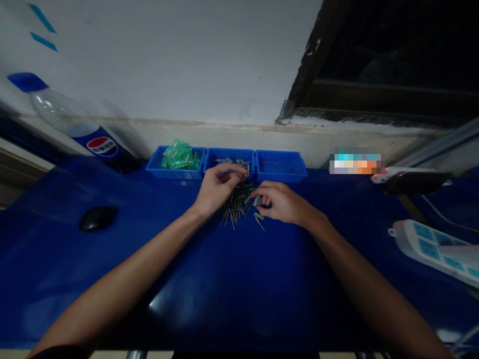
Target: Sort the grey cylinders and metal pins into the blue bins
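- Table (232, 294): one, smooth glossy blue top; near edge ran straight across, wide stretch of plain blue between it and the pile, more room left and right of the arms.
- Wall (179, 65): one, matte white, rose past the table's far edge; two blue tape strips (43, 19) far left.
- Window (392, 50): one, dark glass, far right, rough chipped border.
- Bottle (101, 141): one, clear plastic, blue cap and label, far left, looked tilted.
- Bins: three, blue plastic, rectangular, in a row along the far edge. Left bin (175, 174) held shiny green pieces (179, 155); middle bin (230, 150) held grey parts; right bin (286, 177) held a few thin pieces.
- Power strip (422, 244): one, white with blue panels, right side.
- Left hand (215, 192): by the middle bin's near side, thumb and fingertips together; couldn't tell what they gripped.
- Right hand (284, 203): right of the pile, apart from the left hand, fingers and thumb closed on a grey cylinder (258, 201).
- Mouse (98, 218): one, black, rounded, left.
- Pile of pins (232, 212): thin, brassy, metal-looking, between and under the hands, just near of the middle bin; too tangled to count, grey cylinders mixed in.
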`<state>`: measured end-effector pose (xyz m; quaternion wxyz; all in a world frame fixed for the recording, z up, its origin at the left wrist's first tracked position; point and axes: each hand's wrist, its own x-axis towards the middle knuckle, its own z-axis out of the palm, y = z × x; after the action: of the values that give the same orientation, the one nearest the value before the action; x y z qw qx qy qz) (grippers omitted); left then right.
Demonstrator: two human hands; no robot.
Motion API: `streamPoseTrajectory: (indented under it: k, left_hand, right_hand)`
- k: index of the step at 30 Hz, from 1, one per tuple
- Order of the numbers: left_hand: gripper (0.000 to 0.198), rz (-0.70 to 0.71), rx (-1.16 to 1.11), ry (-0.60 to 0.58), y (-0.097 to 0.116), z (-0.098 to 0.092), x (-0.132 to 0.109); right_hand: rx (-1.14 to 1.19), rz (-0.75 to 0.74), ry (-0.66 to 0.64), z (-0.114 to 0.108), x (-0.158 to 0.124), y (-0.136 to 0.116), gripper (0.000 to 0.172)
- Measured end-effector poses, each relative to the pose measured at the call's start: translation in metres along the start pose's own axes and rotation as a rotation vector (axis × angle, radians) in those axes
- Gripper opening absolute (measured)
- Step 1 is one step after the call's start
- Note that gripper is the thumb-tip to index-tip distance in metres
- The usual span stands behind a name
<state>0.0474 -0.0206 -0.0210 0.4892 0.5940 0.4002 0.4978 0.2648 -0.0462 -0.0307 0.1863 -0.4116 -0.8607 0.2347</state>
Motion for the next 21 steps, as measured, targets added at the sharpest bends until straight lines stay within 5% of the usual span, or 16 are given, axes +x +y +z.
streamPoseTrajectory:
  k: [16, 21]
  left_hand:
    - [0.013, 0.012, 0.022, -0.048, 0.0, 0.0, -0.002]
    - [0.016, -0.01, 0.072, -0.111, -0.001, 0.001, -0.003]
  right_hand:
    - [0.045, 0.036, 0.014, -0.005, 0.002, 0.006, 0.009]
    - [0.238, 0.082, 0.155, -0.013, 0.005, -0.008, 0.001]
